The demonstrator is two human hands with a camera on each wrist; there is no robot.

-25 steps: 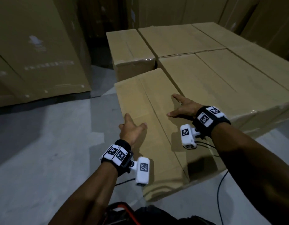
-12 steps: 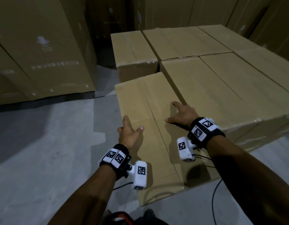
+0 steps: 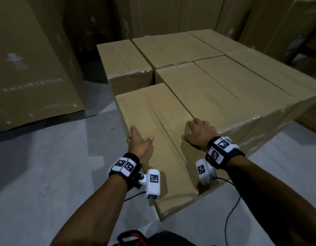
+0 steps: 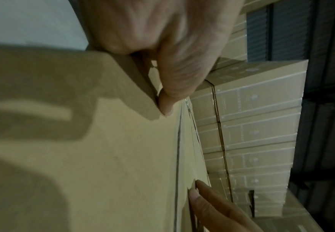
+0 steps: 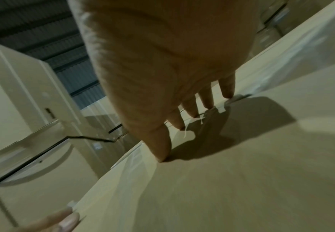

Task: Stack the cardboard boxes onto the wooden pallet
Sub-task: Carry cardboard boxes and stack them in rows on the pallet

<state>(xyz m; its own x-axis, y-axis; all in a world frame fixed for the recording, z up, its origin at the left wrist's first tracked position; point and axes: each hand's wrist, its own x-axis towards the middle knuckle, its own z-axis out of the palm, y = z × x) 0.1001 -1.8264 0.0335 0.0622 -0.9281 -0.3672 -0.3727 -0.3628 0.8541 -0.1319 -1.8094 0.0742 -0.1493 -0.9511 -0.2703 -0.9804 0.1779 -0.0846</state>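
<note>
Warehouse floor point(image 3: 47, 174), both flat grips, left hand point(image 3: 138, 142), right hand point(image 3: 199, 134), pressing cardboard box point(image 3: 153, 112), wrist views reveal fingertips point(image 5: 227, 92).

Head camera looks forward and down from above. Wrist cameras sit very near, facing along the fingers. All three views share the long brown cardboard box point(image 3: 159, 132) point(image 4: 123, 157) point(image 5: 242, 172) top.

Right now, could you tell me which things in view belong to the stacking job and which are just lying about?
Part of the job:
- near box, left hand and right hand resting on it
- stacked boxes beside it

Just lying about:
- tall cartons to the left
- black cable on the floor
</note>
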